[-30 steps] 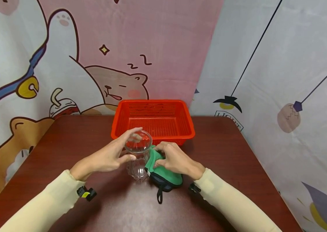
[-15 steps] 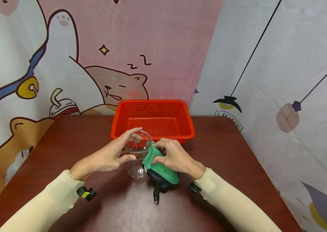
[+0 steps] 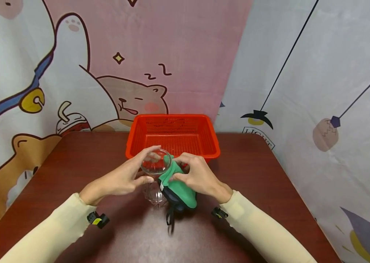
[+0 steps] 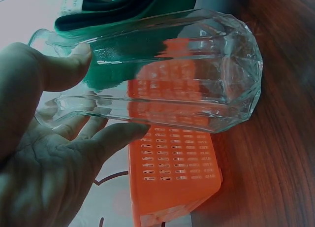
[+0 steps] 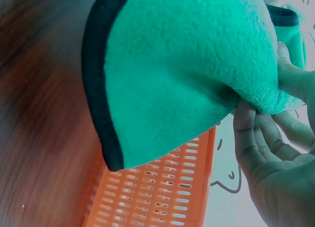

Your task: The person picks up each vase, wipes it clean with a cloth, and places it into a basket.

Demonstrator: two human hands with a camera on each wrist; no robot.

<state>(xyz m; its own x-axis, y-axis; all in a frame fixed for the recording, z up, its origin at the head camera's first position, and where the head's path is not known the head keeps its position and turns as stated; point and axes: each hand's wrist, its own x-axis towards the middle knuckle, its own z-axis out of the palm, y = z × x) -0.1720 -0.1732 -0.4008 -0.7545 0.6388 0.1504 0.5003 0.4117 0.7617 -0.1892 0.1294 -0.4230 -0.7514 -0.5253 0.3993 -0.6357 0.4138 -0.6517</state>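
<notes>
The left hand (image 3: 124, 177) is gripping the glass (image 3: 154, 179) standing on the desk (image 3: 73, 164) near the basket (image 3: 173, 137). The right hand (image 3: 196, 177) is pinching the green cloth (image 3: 176, 188) against the glass rim.

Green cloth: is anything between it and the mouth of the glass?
Nothing visible. The right hand pinches the green cloth right at the rim of the glass, which the left hand holds upright.
</notes>
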